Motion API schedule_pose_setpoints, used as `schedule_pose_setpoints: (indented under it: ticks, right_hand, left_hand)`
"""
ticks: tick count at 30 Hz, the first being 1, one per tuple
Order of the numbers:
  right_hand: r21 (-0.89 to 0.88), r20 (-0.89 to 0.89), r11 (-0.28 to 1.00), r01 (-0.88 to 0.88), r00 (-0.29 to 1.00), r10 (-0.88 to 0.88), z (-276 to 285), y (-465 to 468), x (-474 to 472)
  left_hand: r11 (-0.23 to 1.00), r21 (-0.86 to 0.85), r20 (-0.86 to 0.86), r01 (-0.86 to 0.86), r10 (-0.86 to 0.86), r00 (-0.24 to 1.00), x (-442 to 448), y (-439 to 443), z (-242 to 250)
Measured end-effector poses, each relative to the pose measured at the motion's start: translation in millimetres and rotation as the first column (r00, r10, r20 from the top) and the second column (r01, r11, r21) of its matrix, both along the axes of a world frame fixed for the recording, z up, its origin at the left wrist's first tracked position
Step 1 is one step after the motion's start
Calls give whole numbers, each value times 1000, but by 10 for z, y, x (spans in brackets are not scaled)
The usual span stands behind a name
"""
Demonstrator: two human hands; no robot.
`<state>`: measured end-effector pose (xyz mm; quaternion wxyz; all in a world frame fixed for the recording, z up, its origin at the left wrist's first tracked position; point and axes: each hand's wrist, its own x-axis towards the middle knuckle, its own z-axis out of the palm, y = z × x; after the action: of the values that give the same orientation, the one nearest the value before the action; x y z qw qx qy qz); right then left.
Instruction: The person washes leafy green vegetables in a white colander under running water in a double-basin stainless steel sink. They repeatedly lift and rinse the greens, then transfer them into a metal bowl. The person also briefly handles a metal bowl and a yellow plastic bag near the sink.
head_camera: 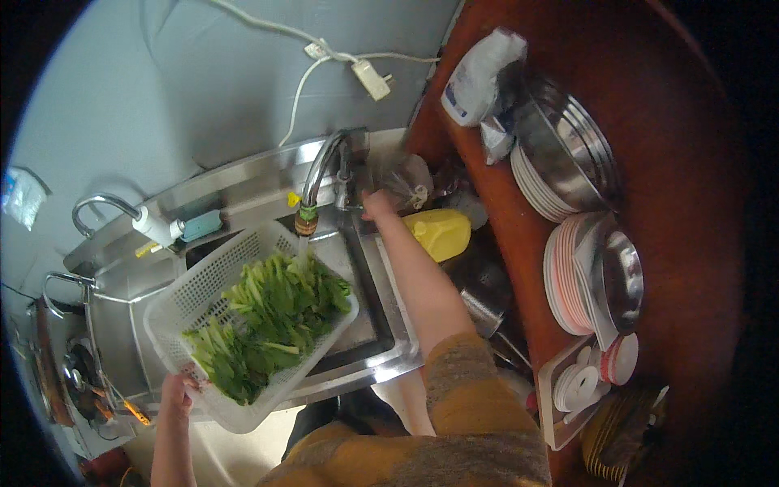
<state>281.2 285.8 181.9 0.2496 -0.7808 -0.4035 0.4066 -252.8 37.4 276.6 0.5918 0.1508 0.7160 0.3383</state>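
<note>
My left hand (178, 391) grips the near left corner of a white perforated plastic basket (201, 292). The basket sits tilted over the stainless steel sink (371, 332). Inside it lie cut green leafy vegetables (280, 304) with pale stalks. From the curved chrome faucet (316, 167) a thin stream of water runs onto the leaves at the basket's far right side. My right hand (380, 206) is at the lever handle (348, 207) on the faucet's right, its fingers closed around the lever's end and partly hidden.
A yellow plastic container (439, 234) and clear plastic bags (398, 176) crowd the sink's right side. Stacked plates (566, 274), steel bowls (566, 146) and a tray (548, 389) occupy the red-brown shelf. A second tap (103, 199) stands left, and a white cable plug (371, 79) hangs by the wall.
</note>
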Motion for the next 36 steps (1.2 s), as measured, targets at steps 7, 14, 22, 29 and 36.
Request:
schedule_pose_setpoints:
  ticks: [7, 14, 22, 29, 36]
  right_hand:
    - [51, -622, 909, 414, 725, -295, 160, -132, 110]
    - [412, 134, 888, -204, 978, 162, 1254, -812, 338]
    - [276, -75, 943, -184, 974, 212, 2362, -2097, 321]
    - [122, -292, 962, -245, 917, 271, 1934, -2112, -218]
    - [83, -333, 921, -380, 861, 385, 1571, -1987, -701]
  left_hand:
    - [994, 69, 62, -88, 84, 995, -449, -116, -40]
    - [977, 185, -15, -107, 112, 994, -1105, -492, -133]
    - [982, 143, 181, -123, 96, 979, -1377, -510, -144]
    - [958, 211, 264, -193, 134, 955, -1408, -685, -310]
    - [960, 168, 260, -224, 176, 950, -1374, -871, -629]
